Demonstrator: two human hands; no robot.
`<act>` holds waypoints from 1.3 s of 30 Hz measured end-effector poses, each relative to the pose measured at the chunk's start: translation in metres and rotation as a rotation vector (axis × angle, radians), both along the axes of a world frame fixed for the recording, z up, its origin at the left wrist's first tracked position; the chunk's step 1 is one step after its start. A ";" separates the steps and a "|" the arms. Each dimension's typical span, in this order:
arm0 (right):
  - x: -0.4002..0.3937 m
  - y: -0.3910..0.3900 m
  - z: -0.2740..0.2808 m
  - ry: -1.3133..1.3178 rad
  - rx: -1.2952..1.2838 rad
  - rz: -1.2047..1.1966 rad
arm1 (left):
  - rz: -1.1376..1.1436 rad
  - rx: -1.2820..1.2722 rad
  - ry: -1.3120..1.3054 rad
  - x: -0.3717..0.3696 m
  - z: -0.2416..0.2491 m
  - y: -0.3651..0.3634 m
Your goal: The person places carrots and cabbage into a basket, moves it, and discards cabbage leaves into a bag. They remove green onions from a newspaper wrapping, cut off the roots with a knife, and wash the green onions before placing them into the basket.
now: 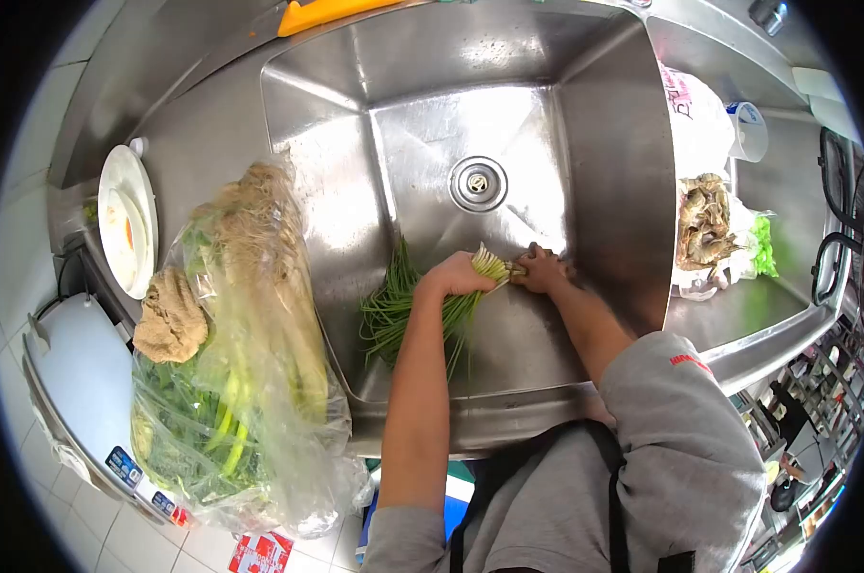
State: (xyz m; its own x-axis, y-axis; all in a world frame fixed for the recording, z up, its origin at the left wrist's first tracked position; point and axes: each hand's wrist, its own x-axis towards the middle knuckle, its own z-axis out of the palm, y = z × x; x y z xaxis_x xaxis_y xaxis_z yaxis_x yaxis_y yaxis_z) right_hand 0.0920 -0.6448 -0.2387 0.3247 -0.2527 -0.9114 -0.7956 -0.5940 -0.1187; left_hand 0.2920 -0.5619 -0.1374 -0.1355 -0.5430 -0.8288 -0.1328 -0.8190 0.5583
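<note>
Inside the steel sink (508, 349), my left hand (454, 274) is wrapped round a bunch of chives (394, 315). Their long thin green leaves fan out to the left and down across the sink floor. The pale stalk ends (489, 264) stick out of my left fist towards the right. My right hand (543, 268) is closed at the tips of those ends, with its fingers bent over them. A small brownish bit shows by its fingers, too small to make out.
A big clear plastic bag (251, 382) of leafy stalks with roots lies left of the sink. Near it are a brown cloth (170, 317) and white plates (126, 224). The drain (478, 183) is beyond my hands. On the right stand brown knobbly food (705, 224) and a plastic cup (749, 132).
</note>
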 end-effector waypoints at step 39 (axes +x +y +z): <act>-0.612 -0.214 0.267 -1.444 -1.627 -1.977 | 0.491 -0.442 -0.583 -0.035 0.184 -0.035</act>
